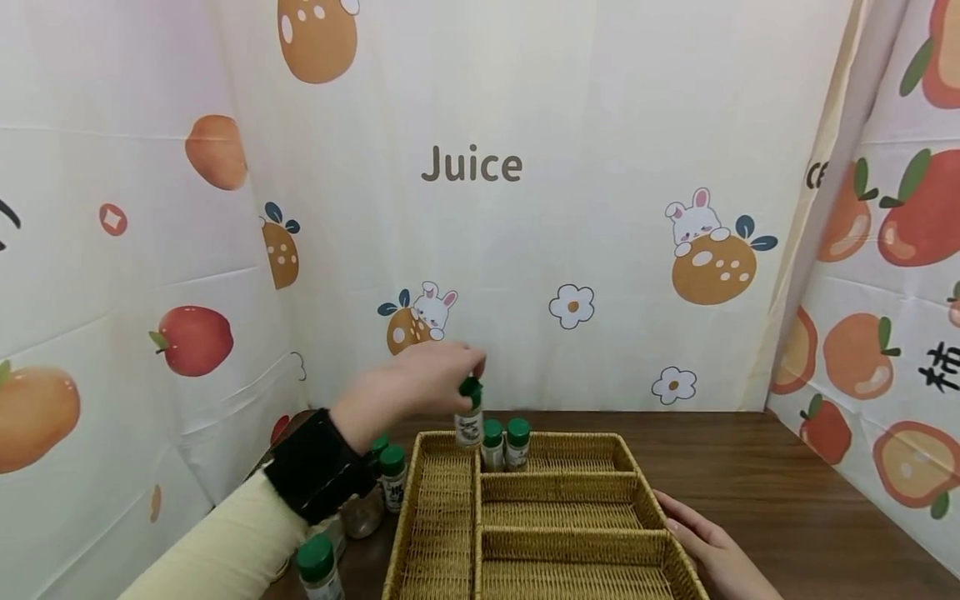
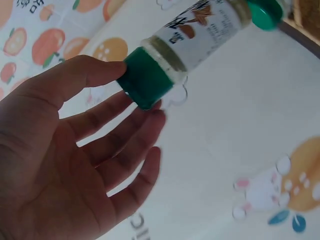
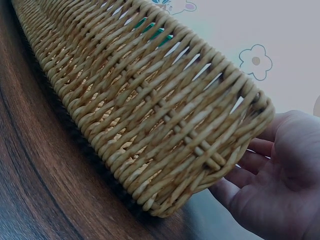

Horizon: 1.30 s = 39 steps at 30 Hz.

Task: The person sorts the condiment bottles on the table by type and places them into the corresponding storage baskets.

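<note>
My left hand (image 1: 438, 375) pinches a spice jar (image 1: 469, 427) by its green cap, between thumb and fingertips. The jar hangs upright at the back of a woven tray (image 1: 477, 500), over the long left compartment near the divider. In the left wrist view the cap (image 2: 147, 77) meets the thumb tip, and a printed label (image 2: 205, 25) shows. Two more green-capped jars (image 1: 517, 446) stand side by side in the back right compartment. At the tray's right side rests my right hand (image 1: 708, 546), fingers extended along the wicker wall (image 3: 150, 100).
Left of the tray, partly behind my left arm, stand several other containers: green-capped jars (image 1: 393, 479), one nearer the front (image 1: 318, 567), and a rounded clear one (image 1: 363, 512). A printed curtain (image 1: 525, 233) hangs behind the brown wooden table (image 1: 720, 450).
</note>
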Each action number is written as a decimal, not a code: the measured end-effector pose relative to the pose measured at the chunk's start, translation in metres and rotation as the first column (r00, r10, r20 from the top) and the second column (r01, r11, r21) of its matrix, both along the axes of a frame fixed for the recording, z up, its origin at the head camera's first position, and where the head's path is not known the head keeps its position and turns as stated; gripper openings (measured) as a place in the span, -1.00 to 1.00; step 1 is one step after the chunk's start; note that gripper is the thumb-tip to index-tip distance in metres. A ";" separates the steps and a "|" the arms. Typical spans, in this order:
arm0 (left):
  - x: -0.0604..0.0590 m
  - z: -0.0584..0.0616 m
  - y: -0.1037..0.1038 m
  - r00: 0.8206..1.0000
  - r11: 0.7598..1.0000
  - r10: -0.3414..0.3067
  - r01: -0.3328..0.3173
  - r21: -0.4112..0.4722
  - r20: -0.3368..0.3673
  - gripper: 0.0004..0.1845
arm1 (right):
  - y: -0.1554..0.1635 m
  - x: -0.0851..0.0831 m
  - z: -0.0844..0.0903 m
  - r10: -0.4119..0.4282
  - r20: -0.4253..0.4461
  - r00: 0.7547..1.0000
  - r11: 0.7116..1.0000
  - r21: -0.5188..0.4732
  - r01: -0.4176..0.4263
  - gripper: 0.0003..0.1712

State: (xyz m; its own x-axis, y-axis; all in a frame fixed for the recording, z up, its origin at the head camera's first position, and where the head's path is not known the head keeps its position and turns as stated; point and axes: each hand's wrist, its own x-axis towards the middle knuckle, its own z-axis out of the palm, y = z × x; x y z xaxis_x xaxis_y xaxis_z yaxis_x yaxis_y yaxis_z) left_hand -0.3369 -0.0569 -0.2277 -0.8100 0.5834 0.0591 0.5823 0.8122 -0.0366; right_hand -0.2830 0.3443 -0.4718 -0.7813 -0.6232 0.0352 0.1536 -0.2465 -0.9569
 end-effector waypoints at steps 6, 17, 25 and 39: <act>-0.019 -0.004 0.052 0.992 0.993 -0.088 0.080 -0.083 -0.087 -0.73 | 0.000 0.003 0.000 0.003 0.016 1.000 1.000 0.002 -0.003 -0.46; -0.045 -0.028 0.098 0.988 0.984 -0.126 0.112 -0.140 -0.092 -0.77 | -0.003 0.005 0.000 -0.123 -0.052 0.991 0.986 0.105 0.128 -0.49; -0.062 -0.050 0.106 0.990 0.990 -0.108 0.099 -0.100 -0.088 -0.83 | -0.002 0.007 0.001 -0.163 -0.111 0.980 0.968 0.176 0.181 -0.45; -0.079 -0.082 0.120 0.998 0.990 -0.019 0.011 -0.140 -0.056 -0.83 | -0.004 0.007 0.000 -0.205 -0.150 0.967 0.952 0.199 0.232 -0.40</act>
